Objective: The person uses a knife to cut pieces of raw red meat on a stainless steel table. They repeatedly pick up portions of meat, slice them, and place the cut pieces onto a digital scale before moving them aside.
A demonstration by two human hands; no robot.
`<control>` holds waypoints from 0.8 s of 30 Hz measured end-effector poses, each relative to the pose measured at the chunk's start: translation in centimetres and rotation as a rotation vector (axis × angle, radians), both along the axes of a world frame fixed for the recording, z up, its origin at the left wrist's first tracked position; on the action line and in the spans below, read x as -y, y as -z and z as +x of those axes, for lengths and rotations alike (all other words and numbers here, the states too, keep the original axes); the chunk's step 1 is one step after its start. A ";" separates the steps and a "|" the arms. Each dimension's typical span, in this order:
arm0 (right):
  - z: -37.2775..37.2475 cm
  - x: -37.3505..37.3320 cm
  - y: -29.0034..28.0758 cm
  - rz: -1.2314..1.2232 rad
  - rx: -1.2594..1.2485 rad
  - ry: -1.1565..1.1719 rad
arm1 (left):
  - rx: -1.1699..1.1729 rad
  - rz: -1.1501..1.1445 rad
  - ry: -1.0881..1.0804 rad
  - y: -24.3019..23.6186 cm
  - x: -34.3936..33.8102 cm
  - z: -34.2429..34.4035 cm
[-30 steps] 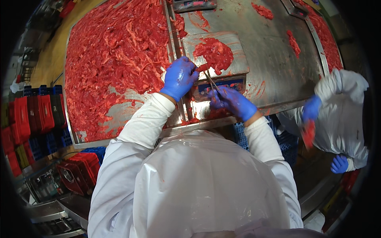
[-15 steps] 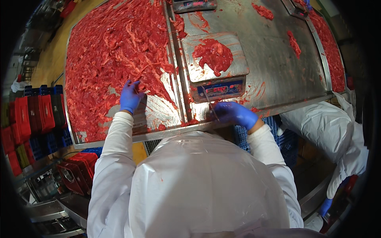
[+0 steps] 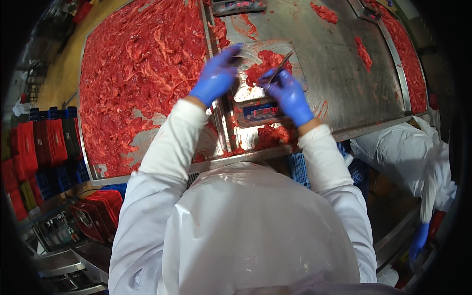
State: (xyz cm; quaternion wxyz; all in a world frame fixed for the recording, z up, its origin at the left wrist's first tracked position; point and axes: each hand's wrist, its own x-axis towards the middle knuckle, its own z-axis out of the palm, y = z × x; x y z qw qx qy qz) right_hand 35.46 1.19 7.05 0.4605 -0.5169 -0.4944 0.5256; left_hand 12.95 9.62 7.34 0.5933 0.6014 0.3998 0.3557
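Note:
My left hand [image 3: 215, 78], in a blue glove, reaches over the left edge of the scale with its fingers stretched out. It appears to hold nothing. My right hand [image 3: 291, 98], gloved too, grips a slim metal tool [image 3: 281, 68] whose exact kind I cannot make out. The tool slants over a lump of red raw meat [image 3: 267, 60] on the steel platform of the weighing scale [image 3: 242, 93]. Below the platform is the scale's lit display [image 3: 260, 112]. Another heap of meat [image 3: 273, 136] lies between the scale and the table's front edge.
A broad layer of raw meat [image 3: 142, 64] fills the left tray, behind a raised metal divider [image 3: 227, 130]. Loose strips [image 3: 363, 54] lie on the steel table [image 3: 339, 93]. A second scale [image 3: 239, 6] stands farther back. At right is a co-worker's white sleeve [image 3: 393, 152]; red crates [image 3: 43, 142] stand left.
My left hand has moved right and away from me, from the meat layer to the scale. My right hand has risen from the table's front edge to the platform with the tool.

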 end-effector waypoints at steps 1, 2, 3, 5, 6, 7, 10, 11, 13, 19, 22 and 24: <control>-1.9 1.5 -1.2 -0.007 0.070 -0.084 | -0.010 0.030 -0.158 0.7 0.0 -1.7; -3.5 3.0 -1.2 -0.199 -0.053 -0.203 | 0.044 -0.042 -0.289 -0.5 0.7 -2.2; -5.2 3.3 -2.4 0.067 0.204 -0.433 | 0.023 -0.052 -0.394 0.5 1.0 -3.4; -7.4 1.5 1.6 0.479 0.281 -0.471 | 0.088 -0.139 -0.466 4.1 2.0 -4.7; -7.0 -0.6 2.1 0.458 0.490 -0.388 | 0.022 -0.139 -0.439 4.7 2.6 -5.5; -5.9 -3.0 2.4 0.433 0.702 -0.300 | -0.040 -0.143 -0.409 4.8 3.6 -6.2; 1.9 -9.3 2.1 0.144 0.616 0.077 | -0.093 -0.172 -0.440 5.1 5.8 -9.9; 5.3 -10.7 3.3 0.173 0.561 0.186 | -0.080 -0.180 -0.482 5.4 6.1 -12.1; 13.5 -11.1 8.1 -0.114 0.596 0.330 | -0.095 -0.180 -0.673 8.8 7.1 -19.1; 11.6 11.8 11.7 -0.006 0.719 0.330 | -0.926 -0.079 -1.532 12.8 18.2 -51.9; 8.6 15.5 12.3 -0.107 0.667 0.169 | -0.616 -0.206 -1.635 12.6 23.3 -62.5; 7.9 16.4 10.2 -0.135 0.929 0.191 | -0.369 -0.316 -1.469 13.0 16.4 -57.0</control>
